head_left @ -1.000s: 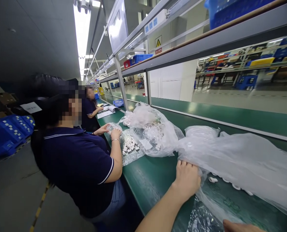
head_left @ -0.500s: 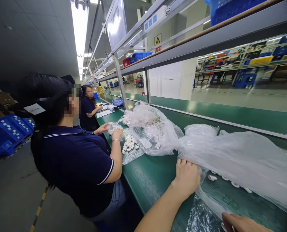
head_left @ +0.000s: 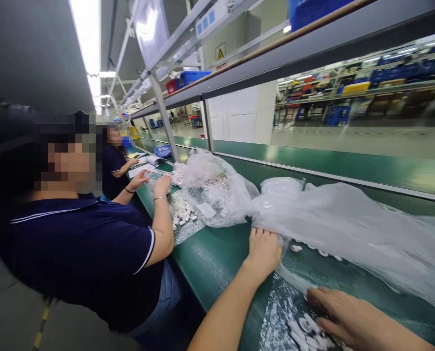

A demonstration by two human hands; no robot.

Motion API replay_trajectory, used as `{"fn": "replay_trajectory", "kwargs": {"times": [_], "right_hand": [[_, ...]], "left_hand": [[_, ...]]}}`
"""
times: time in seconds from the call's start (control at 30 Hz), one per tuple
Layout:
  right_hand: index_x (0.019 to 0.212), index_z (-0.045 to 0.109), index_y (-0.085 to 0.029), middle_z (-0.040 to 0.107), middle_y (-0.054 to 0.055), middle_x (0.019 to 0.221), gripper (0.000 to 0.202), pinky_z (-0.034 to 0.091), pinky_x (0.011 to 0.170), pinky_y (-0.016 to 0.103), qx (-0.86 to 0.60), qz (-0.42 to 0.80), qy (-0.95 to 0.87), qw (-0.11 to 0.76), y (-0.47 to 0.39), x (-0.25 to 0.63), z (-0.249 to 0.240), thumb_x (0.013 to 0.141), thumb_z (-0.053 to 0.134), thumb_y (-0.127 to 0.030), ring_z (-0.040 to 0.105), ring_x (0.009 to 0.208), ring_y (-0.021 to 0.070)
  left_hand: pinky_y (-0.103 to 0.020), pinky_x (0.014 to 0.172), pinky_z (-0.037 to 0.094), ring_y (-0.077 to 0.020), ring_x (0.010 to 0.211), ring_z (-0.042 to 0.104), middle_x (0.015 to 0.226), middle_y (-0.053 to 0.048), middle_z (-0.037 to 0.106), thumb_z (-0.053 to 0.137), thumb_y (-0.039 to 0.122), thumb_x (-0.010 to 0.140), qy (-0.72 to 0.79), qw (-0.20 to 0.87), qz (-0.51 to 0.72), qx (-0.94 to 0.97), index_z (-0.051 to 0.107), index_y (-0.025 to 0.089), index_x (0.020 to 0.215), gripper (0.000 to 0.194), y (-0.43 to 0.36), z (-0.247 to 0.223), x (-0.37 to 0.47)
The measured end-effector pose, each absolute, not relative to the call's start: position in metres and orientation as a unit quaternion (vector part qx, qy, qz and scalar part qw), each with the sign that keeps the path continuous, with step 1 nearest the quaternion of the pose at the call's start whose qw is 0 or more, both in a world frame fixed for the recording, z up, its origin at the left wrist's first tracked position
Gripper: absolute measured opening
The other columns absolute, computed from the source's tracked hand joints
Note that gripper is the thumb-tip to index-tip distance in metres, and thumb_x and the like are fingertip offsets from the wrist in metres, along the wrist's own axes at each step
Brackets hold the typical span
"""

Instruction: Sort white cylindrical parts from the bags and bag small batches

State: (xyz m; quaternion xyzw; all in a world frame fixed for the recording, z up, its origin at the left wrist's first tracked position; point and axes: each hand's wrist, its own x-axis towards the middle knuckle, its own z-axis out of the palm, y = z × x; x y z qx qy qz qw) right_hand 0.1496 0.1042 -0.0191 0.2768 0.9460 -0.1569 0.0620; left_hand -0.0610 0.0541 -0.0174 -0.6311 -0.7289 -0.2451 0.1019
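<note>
The left hand (head_left: 265, 251) gripped plastic sheeting (head_left: 342, 209), fingers curled. At its four o'clock, the right hand (head_left: 344, 312) was half-curled, its hold unclear. White fittings (head_left: 308, 331) lay gathered on bubble wrap (head_left: 270, 317) at five o'clock; loose pieces (head_left: 296, 248), ungathered, lay at three.

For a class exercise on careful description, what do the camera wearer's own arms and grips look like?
The left grip and right grip are ordinary five-fingered human hands, with no gloves visible. Both forearms look bare: no sleeve, watch, bracelet, marking or cable shows.
</note>
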Motion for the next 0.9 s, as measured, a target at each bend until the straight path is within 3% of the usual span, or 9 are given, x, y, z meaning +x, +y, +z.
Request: {"fn": "replay_trajectory", "kwargs": {"times": [0.1, 0.2, 0.33, 0.47, 0.57, 0.67, 0.77, 0.9], "right_hand": [[0.097, 0.061, -0.032, 0.066, 0.003, 0.098, 0.030, 0.045, 0.071, 0.026, 0.280, -0.219, 0.927, 0.121, 0.092, 0.148, 0.031, 0.087, 0.037, -0.047, 0.063, 0.083, 0.0139], [0.099, 0.060, -0.027, 0.065, 0.002, 0.093, 0.034, 0.040, 0.069, 0.021, 0.289, -0.227, 0.929, 0.049, 0.098, 0.147, 0.051, 0.092, 0.035, -0.049, 0.060, 0.079, 0.0109], [0.107, 0.059, -0.024, 0.065, 0.002, 0.103, 0.033, 0.043, 0.075, 0.021, 0.363, -0.164, 0.916, -0.055, 0.119, 0.139, 0.025, 0.095, 0.033, -0.039, 0.062, 0.088, 0.0112], [0.132, 0.048, -0.024, 0.055, 0.006, 0.131, 0.042, 0.049, 0.099, 0.028, 0.354, -0.133, 0.916, -0.132, 0.135, 0.124, -0.017, 0.095, 0.032, -0.034, 0.059, 0.115, 0.0144], [0.136, 0.046, -0.025, 0.049, 0.007, 0.137, 0.044, 0.045, 0.111, 0.032, 0.309, -0.126, 0.930, -0.153, 0.137, 0.116, -0.034, 0.095, 0.034, -0.034, 0.050, 0.128, 0.0156], [0.118, 0.058, -0.019, 0.057, 0.009, 0.119, 0.038, 0.048, 0.101, 0.031, 0.313, -0.164, 0.924, -0.146, 0.136, 0.114, -0.035, 0.095, 0.035, -0.039, 0.056, 0.111, 0.0145], [0.100, 0.059, -0.015, 0.061, 0.005, 0.091, 0.041, 0.050, 0.077, 0.022, 0.358, -0.329, 0.856, -0.173, 0.139, 0.118, -0.028, 0.091, 0.040, -0.050, 0.056, 0.079, 0.0080], [0.104, 0.055, -0.012, 0.063, 0.006, 0.095, 0.053, 0.046, 0.064, 0.016, 0.396, -0.504, 0.731, -0.233, 0.154, 0.130, -0.016, 0.090, 0.029, -0.057, 0.056, 0.073, 0.0051]], "left_hand": [[-0.044, 0.095, 0.045, -0.0224, 0.105, 0.057, 0.107, -0.009, 0.063, 0.056, 0.034, 0.093, -0.726, 0.097, -0.251, -0.633, 0.062, 0.015, 0.106, 0.023, 0.051, -0.016, -0.057], [-0.045, 0.095, 0.044, -0.0247, 0.107, 0.056, 0.108, -0.011, 0.063, 0.056, 0.028, 0.093, -0.723, 0.104, -0.266, -0.630, 0.062, 0.016, 0.106, 0.018, 0.051, -0.015, -0.054], [-0.045, 0.090, 0.045, -0.0301, 0.105, 0.056, 0.105, -0.015, 0.064, 0.056, 0.024, 0.091, -0.721, 0.126, -0.292, -0.616, 0.060, 0.012, 0.107, 0.020, 0.052, -0.016, -0.052], [-0.044, 0.089, 0.045, -0.0297, 0.104, 0.056, 0.105, -0.013, 0.065, 0.055, 0.026, 0.093, -0.712, 0.150, -0.318, -0.608, 0.058, 0.012, 0.109, 0.021, 0.054, -0.018, -0.049], [-0.042, 0.090, 0.045, -0.0273, 0.104, 0.057, 0.104, -0.010, 0.065, 0.055, 0.026, 0.094, -0.697, 0.160, -0.345, -0.607, 0.057, 0.015, 0.107, 0.017, 0.054, -0.018, -0.048], [-0.040, 0.088, 0.045, -0.0253, 0.100, 0.058, 0.101, -0.008, 0.066, 0.056, 0.024, 0.093, -0.679, 0.163, -0.378, -0.608, 0.057, 0.017, 0.103, 0.012, 0.054, -0.015, -0.046], [-0.039, 0.087, 0.046, -0.0243, 0.098, 0.060, 0.101, -0.008, 0.066, 0.057, 0.023, 0.093, -0.657, 0.166, -0.414, -0.608, 0.056, 0.017, 0.104, 0.013, 0.052, -0.011, -0.045], [-0.038, 0.088, 0.047, -0.0231, 0.099, 0.060, 0.102, -0.008, 0.066, 0.056, 0.022, 0.093, -0.627, 0.172, -0.456, -0.608, 0.055, 0.017, 0.107, 0.015, 0.051, -0.007, -0.044]]}}
